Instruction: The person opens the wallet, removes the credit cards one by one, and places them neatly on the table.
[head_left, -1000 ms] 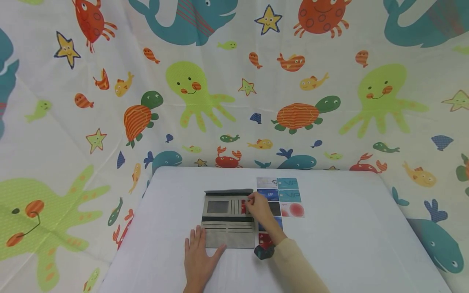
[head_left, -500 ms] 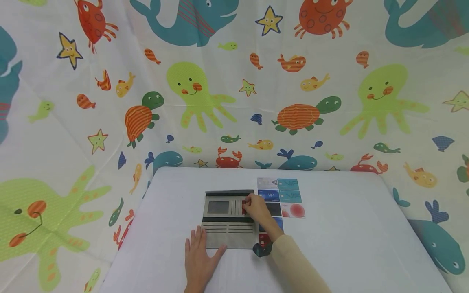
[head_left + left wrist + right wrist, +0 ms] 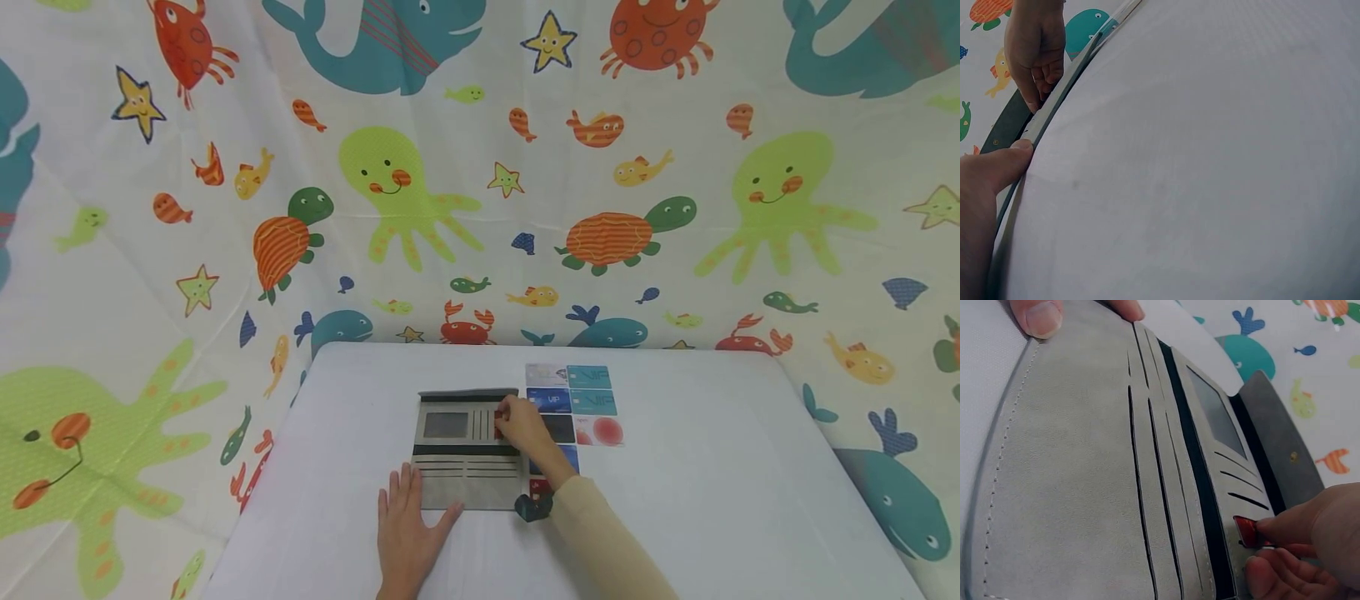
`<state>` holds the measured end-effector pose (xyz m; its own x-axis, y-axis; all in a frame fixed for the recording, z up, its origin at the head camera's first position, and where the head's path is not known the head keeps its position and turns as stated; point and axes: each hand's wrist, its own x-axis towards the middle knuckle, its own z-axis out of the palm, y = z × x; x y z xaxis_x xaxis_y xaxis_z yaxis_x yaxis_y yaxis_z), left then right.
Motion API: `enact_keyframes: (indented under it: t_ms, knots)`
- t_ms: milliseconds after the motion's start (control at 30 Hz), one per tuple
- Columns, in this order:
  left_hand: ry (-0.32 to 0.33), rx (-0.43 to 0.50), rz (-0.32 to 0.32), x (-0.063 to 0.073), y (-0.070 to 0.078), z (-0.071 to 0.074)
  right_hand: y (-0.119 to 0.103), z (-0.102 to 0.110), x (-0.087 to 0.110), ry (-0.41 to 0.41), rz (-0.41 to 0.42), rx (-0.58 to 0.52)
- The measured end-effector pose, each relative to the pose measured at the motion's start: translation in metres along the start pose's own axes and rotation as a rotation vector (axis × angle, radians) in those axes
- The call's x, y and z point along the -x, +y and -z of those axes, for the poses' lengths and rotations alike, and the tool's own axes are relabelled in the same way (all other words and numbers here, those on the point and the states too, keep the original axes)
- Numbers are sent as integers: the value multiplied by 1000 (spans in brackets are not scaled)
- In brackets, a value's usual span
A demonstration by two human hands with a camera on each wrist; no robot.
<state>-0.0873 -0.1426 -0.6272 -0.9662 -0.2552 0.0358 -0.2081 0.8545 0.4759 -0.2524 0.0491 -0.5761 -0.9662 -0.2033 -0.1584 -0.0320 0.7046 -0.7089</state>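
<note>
A grey wallet [image 3: 472, 495] lies unfolded on the table, showing card slots and a clear window. At its right edge my right hand [image 3: 527, 428] pinches a red card [image 3: 1246, 530] between thumb and fingers. Part of that card sits in a slot of the upper panel, and the fingers hide the rest. My left hand [image 3: 408, 533] rests spread, fingers straight, at the wallet's lower left, with its thumb [image 3: 1044, 320] on the stitched bottom edge.
Right of the wallet, several cards lie in two columns, among them a blue VIP card [image 3: 550, 401], teal cards [image 3: 592, 402] and a white card with a red circle [image 3: 600, 430]. My right forearm partly covers the near ones. A patterned curtain [image 3: 480, 233] hangs behind the table.
My right hand has shifted slightly left and toward me at the slot, still pinching the red card. The left hand keeps its place.
</note>
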Motion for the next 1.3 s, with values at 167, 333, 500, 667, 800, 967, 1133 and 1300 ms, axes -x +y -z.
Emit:
enact_keyframes:
  t_ms: [167, 333, 500, 667, 800, 967, 1133, 1300]
  knots:
    - [-14, 17, 11, 0, 1, 0, 0, 0, -2, -10, -17, 11]
    - [-17, 10, 13, 0, 1, 2, -2, 0, -2, 6, 9, -11]
    - [-16, -2, 13, 0, 0, 1, -4, -1, -1, 13, 9, -24]
    - [-16, -5, 11, 0, 0, 1, -4, -2, -1, 37, -1, -21]
    - [8, 0, 2, 0, 0, -1, -5, -2, -1, 58, -27, -46]
    - [63, 13, -17, 1, -1, -2, -6, -2, 1, 84, -33, -56]
    - [56, 1, -14, 1, -1, -2, -8, -4, 2, 108, -24, -39]
    - [41, -3, -10, 0, -2, -2, -7, -6, 2, 132, -4, -17]
